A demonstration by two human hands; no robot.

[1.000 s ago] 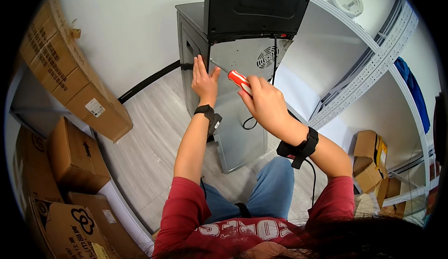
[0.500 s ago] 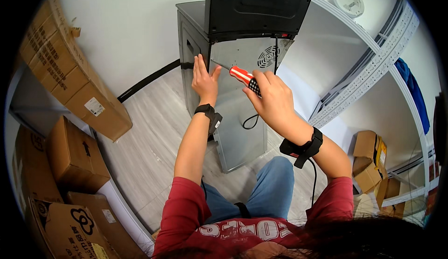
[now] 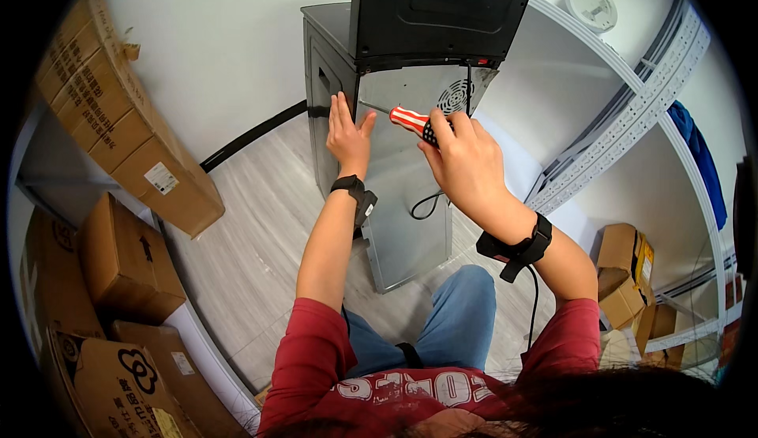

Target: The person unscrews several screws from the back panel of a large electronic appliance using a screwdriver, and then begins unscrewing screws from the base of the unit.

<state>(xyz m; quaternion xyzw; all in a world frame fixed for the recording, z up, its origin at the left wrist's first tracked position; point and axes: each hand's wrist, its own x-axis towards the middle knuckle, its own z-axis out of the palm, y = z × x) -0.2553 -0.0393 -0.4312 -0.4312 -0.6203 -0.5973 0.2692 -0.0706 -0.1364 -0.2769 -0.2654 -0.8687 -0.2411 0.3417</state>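
The right hand (image 3: 466, 162) has its fingers clamped on a screwdriver (image 3: 410, 119); its long axis runs nearly level, tip pointing left at the grey panel (image 3: 403, 201). The left hand (image 3: 347, 134) lies flat, fingers apart, on the panel's edge.

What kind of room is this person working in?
Probably a storeroom or back-room workshop. Cardboard boxes are piled along the left wall, bare metal shelving runs along the right, and a grey appliance cabinet stands on the floor with its back panel being worked on with a screwdriver.
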